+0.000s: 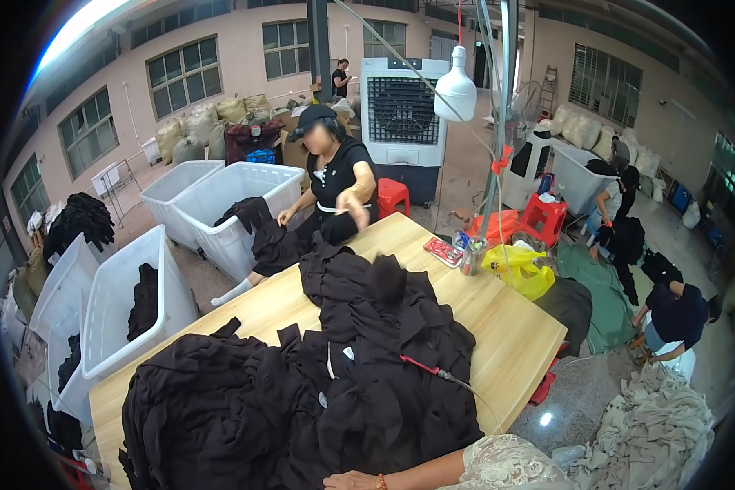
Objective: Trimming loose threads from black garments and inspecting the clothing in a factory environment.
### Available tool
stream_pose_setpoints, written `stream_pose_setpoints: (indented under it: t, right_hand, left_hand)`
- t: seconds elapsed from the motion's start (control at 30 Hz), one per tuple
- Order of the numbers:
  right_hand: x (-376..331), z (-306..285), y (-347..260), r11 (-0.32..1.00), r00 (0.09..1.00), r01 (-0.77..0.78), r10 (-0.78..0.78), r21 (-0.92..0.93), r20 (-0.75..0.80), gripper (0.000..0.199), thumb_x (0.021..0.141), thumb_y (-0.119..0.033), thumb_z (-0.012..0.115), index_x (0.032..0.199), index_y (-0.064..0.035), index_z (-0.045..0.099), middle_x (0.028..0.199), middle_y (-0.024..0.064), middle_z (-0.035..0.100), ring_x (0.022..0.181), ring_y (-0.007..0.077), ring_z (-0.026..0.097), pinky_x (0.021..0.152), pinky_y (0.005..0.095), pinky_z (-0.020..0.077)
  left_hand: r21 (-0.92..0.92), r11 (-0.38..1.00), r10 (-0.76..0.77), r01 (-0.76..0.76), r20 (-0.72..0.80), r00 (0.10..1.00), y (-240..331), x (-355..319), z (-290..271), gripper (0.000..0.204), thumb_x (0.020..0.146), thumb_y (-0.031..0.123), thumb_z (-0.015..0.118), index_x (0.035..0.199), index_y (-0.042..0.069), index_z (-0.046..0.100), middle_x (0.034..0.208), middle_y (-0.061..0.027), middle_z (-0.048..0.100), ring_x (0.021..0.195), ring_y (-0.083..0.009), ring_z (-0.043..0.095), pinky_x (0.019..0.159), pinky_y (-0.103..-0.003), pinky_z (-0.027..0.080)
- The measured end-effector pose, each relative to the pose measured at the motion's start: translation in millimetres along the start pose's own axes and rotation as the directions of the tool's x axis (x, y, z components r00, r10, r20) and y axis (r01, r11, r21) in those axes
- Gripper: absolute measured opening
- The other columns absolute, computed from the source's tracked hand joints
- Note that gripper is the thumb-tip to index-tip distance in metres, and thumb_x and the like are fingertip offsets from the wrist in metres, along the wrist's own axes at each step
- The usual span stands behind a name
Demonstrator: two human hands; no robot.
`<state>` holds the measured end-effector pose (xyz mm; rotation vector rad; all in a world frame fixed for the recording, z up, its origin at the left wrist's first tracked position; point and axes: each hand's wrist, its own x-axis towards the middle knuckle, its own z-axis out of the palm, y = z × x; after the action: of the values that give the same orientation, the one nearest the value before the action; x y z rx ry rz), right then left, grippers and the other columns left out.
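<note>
**Your hand at the near edge of the dark heap**

Only one of your hands (349, 480) shows, at the bottom edge of the view, and you reach it leftward from a pale lace-sleeved forearm with a red band at the wrist. It rests flat against the near edge of the big heap of black fabric garments (302, 384), fingers loosely out rather than clenched; whether they pinch any cloth cannot be told, and which of your hands it is cannot be told either. Your other hand is out of sight.

The heap covers most of the pale wooden tabletop (506, 327), running from the near left corner up toward the far edge, leaving the right side bare. A thin tool with a red handle and grey cord (433, 370) lies on the heap's right slope, the cord trailing toward the right edge.

At the far edge a person in a black cap and black top (335, 175) leans in, one hand on a dark garment. Near the far right corner sit a yellow plastic bag (521, 269) and a red flat case (443, 251). White plastic bins (114, 302) stand along the left side.
</note>
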<state>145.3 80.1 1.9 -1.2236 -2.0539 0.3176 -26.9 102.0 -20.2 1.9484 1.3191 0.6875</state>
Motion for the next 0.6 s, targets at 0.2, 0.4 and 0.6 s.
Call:
stream_pose_setpoints:
  t: [0.2, 0.4, 0.6]
  right_hand:
    - [-6.9, 2.5, 3.7, 0.981, 0.956, -0.165, 0.133, 0.105, 0.262, 0.023, 0.079, -0.008, 0.055, 0.100, -0.0046, 0.062, 0.088, 0.0109, 0.054, 0.084, 0.0276, 0.061, 0.068, 0.0377, 0.0505]
    - [4.8, -4.2, 3.4, 0.985, 0.959, -0.153, 0.128, 0.083, 0.253, 0.014, 0.081, -0.010, 0.057, 0.092, -0.0029, 0.061, 0.084, 0.0100, 0.051, 0.080, 0.0262, 0.059, 0.065, 0.0359, 0.0497]
    - [7.8, -7.1, -1.6, 0.987, 0.951, -0.132, 0.099, 0.093, 0.293, 0.019, 0.080, -0.010, 0.058, 0.098, -0.0048, 0.063, 0.086, 0.0100, 0.050, 0.081, 0.0259, 0.059, 0.064, 0.0365, 0.0493]
  left_hand:
    - [0.008, 0.997, -0.080, 0.080, 0.067, 0.995, 36.7, 1.7, -8.7, 0.014, 0.080, 0.012, 0.063, 0.089, 0.002, 0.067, 0.087, -0.0176, 0.065, 0.079, -0.0331, 0.063, 0.072, -0.036, 0.050]
    - [-0.022, 0.999, -0.040, 0.039, -0.036, 0.999, 15.5, 0.5, -5.9, 0.013, 0.080, 0.013, 0.064, 0.088, 0.003, 0.068, 0.083, -0.0164, 0.065, 0.075, -0.0307, 0.064, 0.068, -0.035, 0.050]
    - [-0.031, 0.946, -0.315, 0.322, 0.137, 0.939, 16.6, -2.0, -14.1, 0.033, 0.077, 0.012, 0.072, 0.108, 0.005, 0.063, 0.095, -0.0139, 0.064, 0.090, -0.0243, 0.063, 0.078, -0.033, 0.049]
